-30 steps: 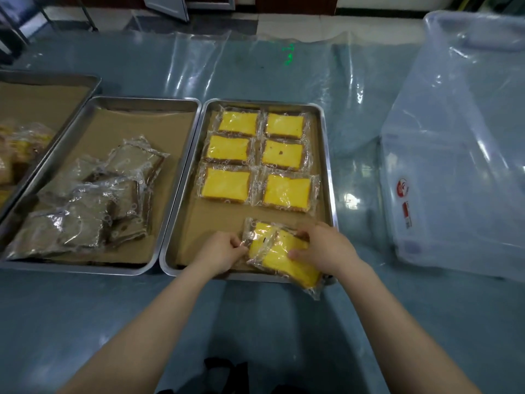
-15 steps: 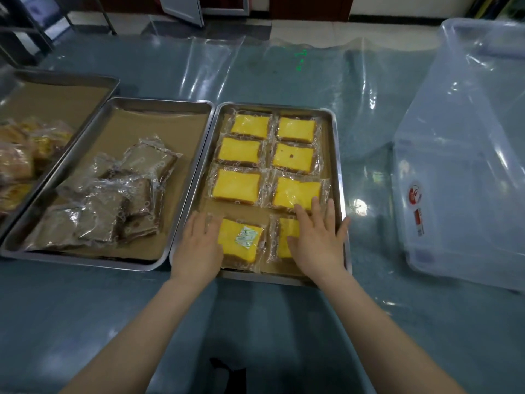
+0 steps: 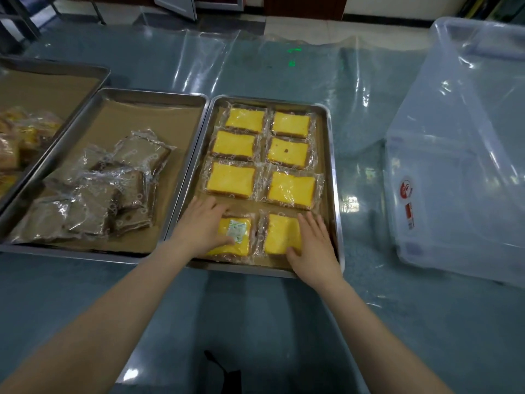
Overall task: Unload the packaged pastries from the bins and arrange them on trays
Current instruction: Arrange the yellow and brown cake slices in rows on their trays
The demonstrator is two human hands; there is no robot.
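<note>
Two hands, left (image 3: 203,227) and right (image 3: 315,245), seemingly press pastries (image 3: 279,231).

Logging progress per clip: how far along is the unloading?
Done: six yellow pastries sit in three rows on the right tray. In hand: left hand and right hand lie flat on two more packets, forming a fourth row. Remaining: brown pastries lie heaped on the middle tray; the bin's contents cannot be told.

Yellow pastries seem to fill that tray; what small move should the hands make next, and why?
Probably lift the left hand and right hand away: the labelled pack and its neighbour lie flat, completing a fourth row, and the tray looks full.
</note>
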